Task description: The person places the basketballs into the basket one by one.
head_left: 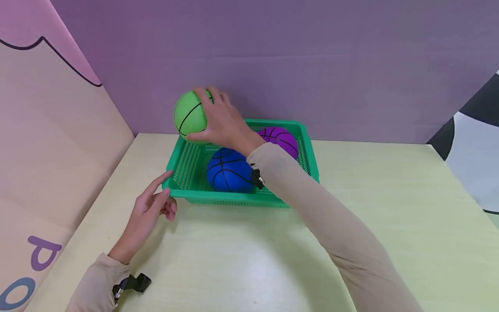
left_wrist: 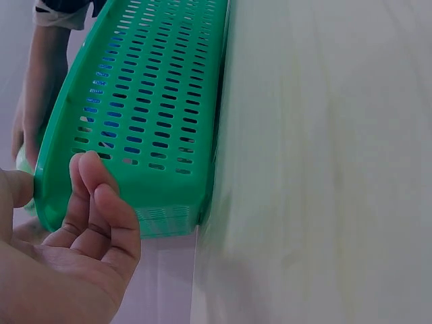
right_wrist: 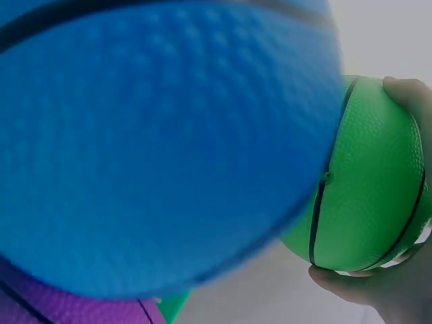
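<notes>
My right hand (head_left: 224,119) grips a small green basketball (head_left: 189,115), fingers over its top and thumb beneath. The ball is held at the back left corner of a green plastic basket (head_left: 234,197), overlapping its rim in the head view. A blue basketball (head_left: 230,171) lies in the basket, below my right wrist. Behind it is a purple basketball (head_left: 280,141), partly covered by my sleeve. My left hand (head_left: 150,203) holds the basket's front left corner, index finger and thumb at the rim. Its other fingers curl by the outer wall in the left wrist view.
The basket stands on a pale wooden table (head_left: 241,255), close to a purple back wall (head_left: 273,65). A printed panel (head_left: 50,130) borders the table on the left. At the far right is a black-and-white panel (head_left: 475,151).
</notes>
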Available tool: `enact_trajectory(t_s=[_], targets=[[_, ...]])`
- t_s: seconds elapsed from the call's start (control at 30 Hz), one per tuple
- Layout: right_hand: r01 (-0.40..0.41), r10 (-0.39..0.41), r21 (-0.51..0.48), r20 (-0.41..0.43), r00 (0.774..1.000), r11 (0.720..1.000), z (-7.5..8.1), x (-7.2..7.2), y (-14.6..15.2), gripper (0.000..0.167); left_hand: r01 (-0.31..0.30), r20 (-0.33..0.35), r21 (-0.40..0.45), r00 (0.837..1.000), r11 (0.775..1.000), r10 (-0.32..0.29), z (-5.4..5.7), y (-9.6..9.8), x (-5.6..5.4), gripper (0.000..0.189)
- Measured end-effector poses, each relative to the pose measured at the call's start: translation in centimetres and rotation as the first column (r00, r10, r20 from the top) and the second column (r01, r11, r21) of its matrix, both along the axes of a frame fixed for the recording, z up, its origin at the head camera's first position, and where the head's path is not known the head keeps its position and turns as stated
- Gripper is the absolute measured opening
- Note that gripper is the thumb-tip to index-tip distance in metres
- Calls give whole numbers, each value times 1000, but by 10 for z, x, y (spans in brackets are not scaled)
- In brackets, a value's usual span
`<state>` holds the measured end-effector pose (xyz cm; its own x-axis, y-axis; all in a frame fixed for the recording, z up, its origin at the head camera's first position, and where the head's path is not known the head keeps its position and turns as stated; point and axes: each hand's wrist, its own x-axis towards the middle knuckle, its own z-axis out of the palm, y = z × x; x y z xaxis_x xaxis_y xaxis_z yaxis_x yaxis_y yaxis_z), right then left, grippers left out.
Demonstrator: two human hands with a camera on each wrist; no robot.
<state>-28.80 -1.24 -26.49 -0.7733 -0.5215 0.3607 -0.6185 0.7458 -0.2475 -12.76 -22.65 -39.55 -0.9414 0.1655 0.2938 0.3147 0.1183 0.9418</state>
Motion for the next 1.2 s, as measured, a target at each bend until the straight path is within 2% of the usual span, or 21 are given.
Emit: enact_trajectory(t_s=[0.17, 0.37, 0.53, 0.93, 1.07, 1.2], targets=[[-19, 18, 44, 24, 1000, 999, -11, 0, -11, 109, -9, 0, -11, 1000, 1000, 9, -1, -1, 3, 47], [23, -32, 64, 137, 990, 998, -28, -3, 3, 107, 4, 0, -22, 1000, 1000, -4, -1, 2, 3, 47], [41, -58, 102, 166, 984, 994, -26, -1, 3, 101, -4, -6, -21, 1000, 1000, 4, 0, 5, 1, 46], [64, -98, 227, 144, 985, 972, -19, 5, -4, 87, 5, -16, -37, 1000, 999, -6, -1, 9, -1, 45], [81, -110, 272, 92, 990, 959, -19, 6, -9, 85, 0, -17, -38, 1000, 999, 0, 0, 9, -3, 45], [97, -113, 320, 32, 993, 942, -26, 6, -13, 93, -12, -12, -36, 1000, 999, 12, 0, 5, -4, 45]])
